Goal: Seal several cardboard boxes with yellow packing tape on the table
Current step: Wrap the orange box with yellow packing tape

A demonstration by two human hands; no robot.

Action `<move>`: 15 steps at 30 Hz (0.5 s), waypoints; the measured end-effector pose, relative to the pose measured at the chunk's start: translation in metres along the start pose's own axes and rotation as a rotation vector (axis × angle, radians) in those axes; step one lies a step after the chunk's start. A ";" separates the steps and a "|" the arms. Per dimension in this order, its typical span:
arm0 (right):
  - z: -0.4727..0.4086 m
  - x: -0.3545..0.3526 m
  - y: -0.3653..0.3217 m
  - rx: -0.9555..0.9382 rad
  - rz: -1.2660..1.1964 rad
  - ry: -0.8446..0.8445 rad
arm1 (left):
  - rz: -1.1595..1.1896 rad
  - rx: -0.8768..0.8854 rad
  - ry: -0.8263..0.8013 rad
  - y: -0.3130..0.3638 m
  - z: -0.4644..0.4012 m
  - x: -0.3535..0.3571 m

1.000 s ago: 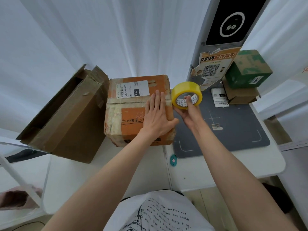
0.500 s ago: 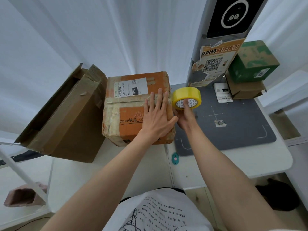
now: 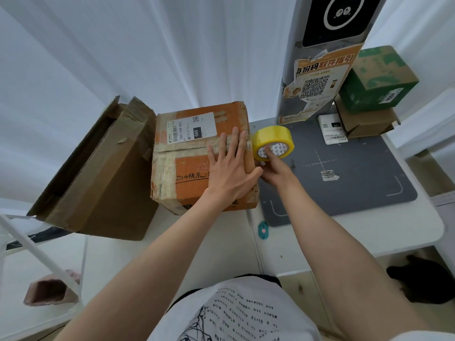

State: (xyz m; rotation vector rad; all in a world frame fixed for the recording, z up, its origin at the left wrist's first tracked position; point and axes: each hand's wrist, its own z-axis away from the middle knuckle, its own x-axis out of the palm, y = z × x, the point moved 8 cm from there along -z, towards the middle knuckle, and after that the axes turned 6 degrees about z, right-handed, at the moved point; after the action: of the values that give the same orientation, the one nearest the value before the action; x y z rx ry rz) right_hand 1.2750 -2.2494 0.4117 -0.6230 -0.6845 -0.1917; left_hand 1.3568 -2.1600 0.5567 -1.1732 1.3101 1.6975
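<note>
An orange cardboard box (image 3: 194,156) with a white shipping label stands on the white table (image 3: 369,232). My left hand (image 3: 231,168) lies flat on the box's top near its right edge, fingers straight. My right hand (image 3: 275,168) grips a roll of yellow packing tape (image 3: 272,142) held upright just right of the box, with a finger through the roll's core. The tape's free end is hidden behind my left hand.
A large brown box (image 3: 98,173) with open flaps leans at the left. A grey mat (image 3: 344,173) covers the table's right part. A green box (image 3: 376,80) sits on a brown one (image 3: 366,121) at the back right, beside a grey post (image 3: 317,77). A teal cutter (image 3: 263,230) lies near the front.
The tape roll has dropped slightly and come closer to the box's right edge. My left hand stays flat on the box top.
</note>
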 end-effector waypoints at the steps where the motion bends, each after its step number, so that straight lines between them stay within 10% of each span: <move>1: 0.007 0.002 -0.003 -0.025 0.060 -0.020 | 0.010 0.000 -0.005 0.001 -0.001 0.000; 9: 0.051 -0.075 0.046 -0.031 0.683 0.246 | 0.016 0.004 -0.025 0.000 -0.001 0.003; 15: 0.069 -0.098 0.099 0.003 1.716 0.308 | 0.018 0.005 -0.016 0.000 -0.002 0.002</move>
State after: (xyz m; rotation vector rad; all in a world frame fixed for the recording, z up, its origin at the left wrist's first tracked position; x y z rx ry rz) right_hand 1.1994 -2.1321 0.3434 -0.9575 0.3002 1.2792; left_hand 1.3563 -2.1617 0.5548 -1.1461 1.3182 1.7117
